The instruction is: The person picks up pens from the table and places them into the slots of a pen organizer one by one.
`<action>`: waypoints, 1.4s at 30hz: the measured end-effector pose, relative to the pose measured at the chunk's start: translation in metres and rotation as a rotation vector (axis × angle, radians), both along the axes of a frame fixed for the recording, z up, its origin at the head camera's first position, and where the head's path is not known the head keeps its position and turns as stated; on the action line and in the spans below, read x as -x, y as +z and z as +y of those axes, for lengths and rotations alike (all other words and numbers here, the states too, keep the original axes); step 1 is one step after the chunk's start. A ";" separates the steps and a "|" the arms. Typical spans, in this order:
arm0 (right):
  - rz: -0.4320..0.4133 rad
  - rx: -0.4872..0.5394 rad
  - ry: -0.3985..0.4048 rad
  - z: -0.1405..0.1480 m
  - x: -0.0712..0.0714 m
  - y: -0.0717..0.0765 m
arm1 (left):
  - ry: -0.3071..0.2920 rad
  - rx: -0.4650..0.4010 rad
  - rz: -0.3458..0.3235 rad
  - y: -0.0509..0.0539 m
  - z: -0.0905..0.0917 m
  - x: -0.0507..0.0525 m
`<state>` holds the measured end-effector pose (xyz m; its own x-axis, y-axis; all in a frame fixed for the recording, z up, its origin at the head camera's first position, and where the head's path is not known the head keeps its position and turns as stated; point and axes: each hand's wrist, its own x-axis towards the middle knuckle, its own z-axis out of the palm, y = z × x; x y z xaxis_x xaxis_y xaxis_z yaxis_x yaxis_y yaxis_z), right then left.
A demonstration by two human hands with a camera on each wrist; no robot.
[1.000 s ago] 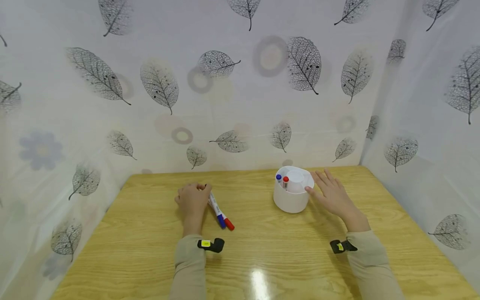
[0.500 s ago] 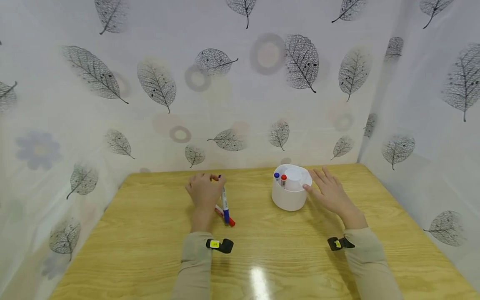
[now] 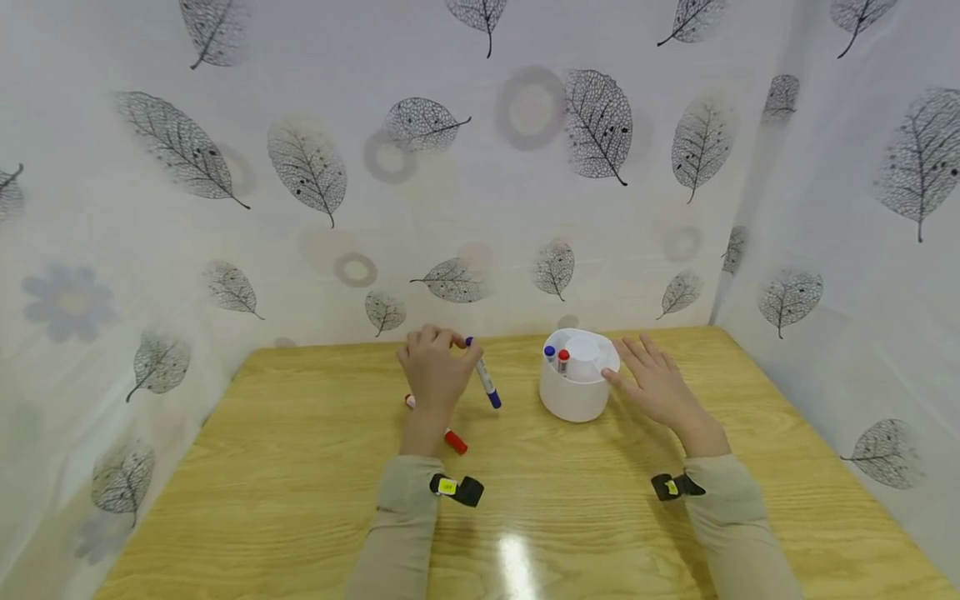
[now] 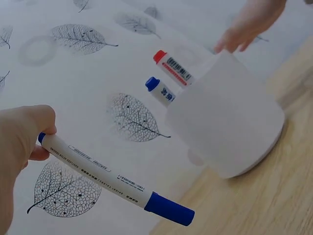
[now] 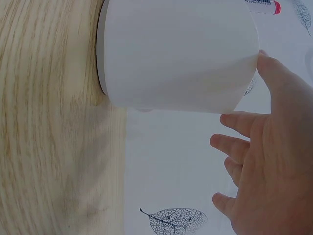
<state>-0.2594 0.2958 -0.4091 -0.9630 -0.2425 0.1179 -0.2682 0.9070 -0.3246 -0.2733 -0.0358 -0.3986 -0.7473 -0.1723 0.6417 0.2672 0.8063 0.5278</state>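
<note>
Between thumb and fingertips, my left hand (image 3: 437, 371) pinches a blue-capped white marker (image 4: 98, 169) by its end. The marker is tilted in the air, its cap pointing down and right. To its right stands a round white pen holder (image 3: 573, 398) on the table. A blue-ended marker (image 3: 550, 353) and a red-ended marker (image 3: 563, 361) stand inside it. My right hand (image 3: 660, 387) has its fingers spread, with thumb and index fingertip touching the holder's upper edge. A red-capped marker (image 3: 455, 441) lies on the table, partly hidden behind my left wrist.
The wooden table (image 3: 300, 500) runs back to a leaf-patterned curtain (image 3: 450, 208), which also hangs at both sides. Black camera straps (image 3: 457, 489) sit on both wrists.
My left hand has moved right and lifted the blue-capped marker from beside the red one towards the pen holder. My right hand has stayed at the holder's rim.
</note>
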 end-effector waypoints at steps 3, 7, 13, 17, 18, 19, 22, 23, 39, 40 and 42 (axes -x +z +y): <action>0.003 0.001 0.003 -0.001 0.000 -0.001 | -0.009 0.023 0.046 0.004 0.007 0.001; 0.008 0.004 0.002 -0.001 0.000 -0.002 | -0.017 0.058 0.113 0.011 0.018 0.001; 0.016 0.004 -0.007 -0.001 0.001 -0.003 | -0.014 0.126 0.225 0.026 0.030 0.003; 0.014 0.007 -0.007 -0.002 0.001 -0.002 | -0.019 0.156 0.280 0.035 0.035 0.007; 0.013 0.006 -0.008 -0.002 0.000 -0.002 | -0.022 0.161 0.293 0.036 0.036 0.008; 0.013 0.006 -0.008 -0.002 0.000 -0.002 | -0.024 0.168 0.307 0.038 0.037 0.010; 0.012 0.008 -0.007 -0.003 0.000 -0.002 | -0.022 0.188 0.353 0.043 0.039 0.015; 0.011 0.007 -0.008 -0.004 0.000 -0.002 | -0.020 0.191 0.370 0.044 0.040 0.017; 0.011 0.011 -0.007 -0.002 -0.001 -0.002 | -0.052 0.102 0.441 0.059 0.070 0.047; 0.009 0.010 -0.007 -0.001 -0.001 -0.002 | -0.055 0.088 0.428 0.060 0.072 0.049; 0.004 0.010 -0.008 -0.001 -0.001 -0.002 | -0.064 0.060 0.395 0.060 0.077 0.051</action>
<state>-0.2583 0.2950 -0.4108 -0.9643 -0.2339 0.1239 -0.2625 0.9058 -0.3327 -0.3242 0.0417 -0.3387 -0.4496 -0.0874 0.8889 0.4906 0.8075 0.3275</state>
